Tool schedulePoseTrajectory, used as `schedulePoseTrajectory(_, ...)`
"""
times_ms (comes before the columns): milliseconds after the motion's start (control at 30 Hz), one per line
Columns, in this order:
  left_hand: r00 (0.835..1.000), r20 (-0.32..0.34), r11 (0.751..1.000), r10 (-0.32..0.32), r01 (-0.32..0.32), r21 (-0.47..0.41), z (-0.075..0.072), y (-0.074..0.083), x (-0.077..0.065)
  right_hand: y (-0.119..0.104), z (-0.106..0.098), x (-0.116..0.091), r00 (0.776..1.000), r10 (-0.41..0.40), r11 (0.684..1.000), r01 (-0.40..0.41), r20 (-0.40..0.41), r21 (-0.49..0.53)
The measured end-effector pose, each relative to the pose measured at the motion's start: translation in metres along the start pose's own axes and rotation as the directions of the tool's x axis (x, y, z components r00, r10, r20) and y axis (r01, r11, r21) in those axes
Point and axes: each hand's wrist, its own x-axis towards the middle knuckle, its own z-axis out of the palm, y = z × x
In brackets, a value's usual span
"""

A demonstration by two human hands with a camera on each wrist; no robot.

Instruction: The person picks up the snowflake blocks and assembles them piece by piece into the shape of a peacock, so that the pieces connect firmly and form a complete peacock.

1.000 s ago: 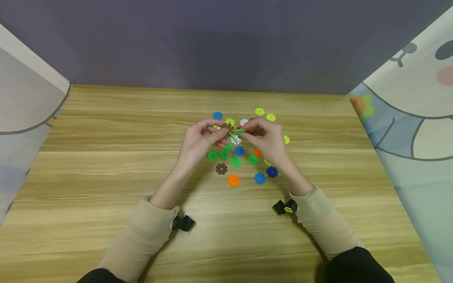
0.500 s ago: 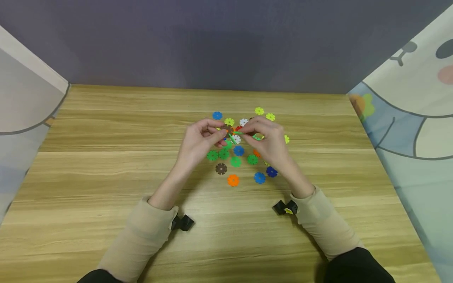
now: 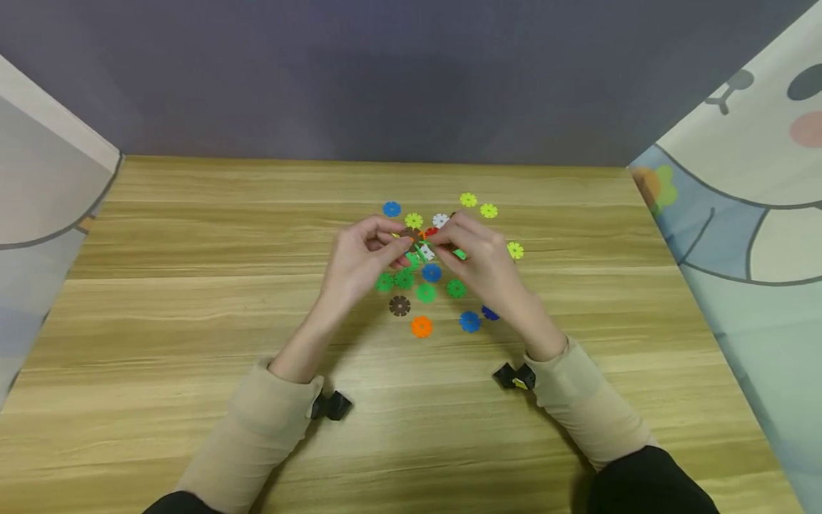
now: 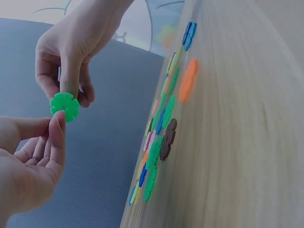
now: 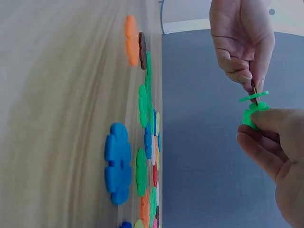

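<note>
Above the table my left hand (image 3: 359,260) pinches a brown notched disc (image 3: 411,234) between thumb and fingers. In the right wrist view a green notched disc (image 5: 249,98), seen nearly edge-on, sits across this brown piece. My right hand (image 3: 478,260) pinches a second green notched disc (image 5: 248,116), which meets the brown one's edge. Whether these two are slotted together, I cannot tell. The left wrist view shows one green disc (image 4: 65,105) face-on between both hands, with the brown disc hidden there.
Loose notched discs lie on the wooden table (image 3: 193,285) under and around the hands, among them an orange disc (image 3: 422,327), a brown disc (image 3: 399,306), a blue disc (image 3: 470,321) and a yellow disc (image 3: 516,250). A grey panel (image 3: 385,86) stands behind the table.
My right hand has moved slightly left, bringing its green disc closer to the piece in the left hand. The left hand stays almost in place. The head view has shifted slightly.
</note>
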Motion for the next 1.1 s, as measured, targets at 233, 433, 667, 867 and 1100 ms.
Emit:
schedulePoseTrajectory(233,1.0,0.0,1.0,0.03,-0.03,0.003,0.005,-0.002,0.0,-0.003,0.002,-0.002,1.0,0.001,0.999,-0.002,-0.015,-0.05)
schedulePoseTrajectory(433,1.0,-0.011,1.0,0.023,-0.024,-0.017,0.001,0.0,0.001,0.0,0.002,0.001,0.997,0.07,0.995,-0.068,-0.019,0.068)
schedulePoseTrajectory(667,0.998,-0.065,0.998,0.025,-0.029,-0.058,-0.001,0.001,0.005,0.026,-0.013,0.007,0.936,0.32,0.904,-0.347,0.143,0.249)
schedulePoseTrajectory(867,0.997,-0.076,0.995,0.024,-0.032,-0.098,-0.003,0.002,0.008,0.073,-0.022,0.011,0.814,0.482,0.796,-0.561,0.324,0.228)
schedulePoseTrajectory(1100,0.996,-0.079,0.991,0.039,-0.049,-0.128,-0.005,0.004,0.011,0.098,-0.017,0.022,0.682,0.492,0.77,-0.631,0.541,0.096)
